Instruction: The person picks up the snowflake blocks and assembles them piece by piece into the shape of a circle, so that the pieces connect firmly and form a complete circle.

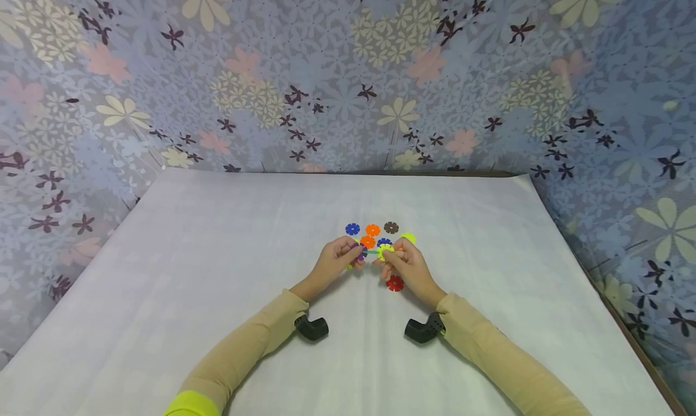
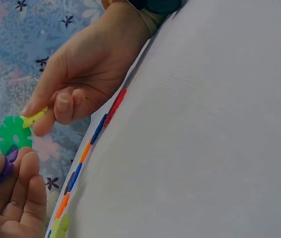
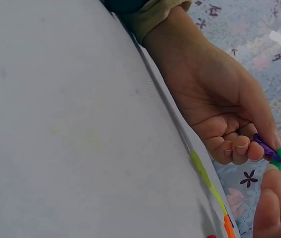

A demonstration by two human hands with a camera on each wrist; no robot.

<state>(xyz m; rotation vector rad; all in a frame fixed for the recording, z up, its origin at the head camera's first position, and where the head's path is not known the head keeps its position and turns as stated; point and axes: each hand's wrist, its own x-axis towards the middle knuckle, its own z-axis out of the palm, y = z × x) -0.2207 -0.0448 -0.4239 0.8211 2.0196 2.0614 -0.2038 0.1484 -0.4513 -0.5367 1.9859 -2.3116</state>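
Observation:
My left hand (image 1: 333, 260) pinches a purple notched disc (image 2: 1, 172) between thumb and fingers. Opposite it, my right hand (image 1: 412, 270) pinches a yellow notched disc (image 1: 385, 252) in the same way. Between the two sits a green notched disc (image 2: 7, 133), its slots meeting the purple disc on one side and the yellow one on the other. Both wrist views show these three discs held up above the table. Fingertips cover part of the purple and yellow discs.
Loose notched discs lie on the white-covered table (image 1: 217, 235) just past the hands: a blue one (image 1: 349, 230), orange ones (image 1: 372, 229), a brown one (image 1: 391, 227) and a yellow one (image 1: 409, 238). By the right hand is a red disc (image 1: 395, 285). Flowered fabric (image 1: 326, 72) hangs behind.

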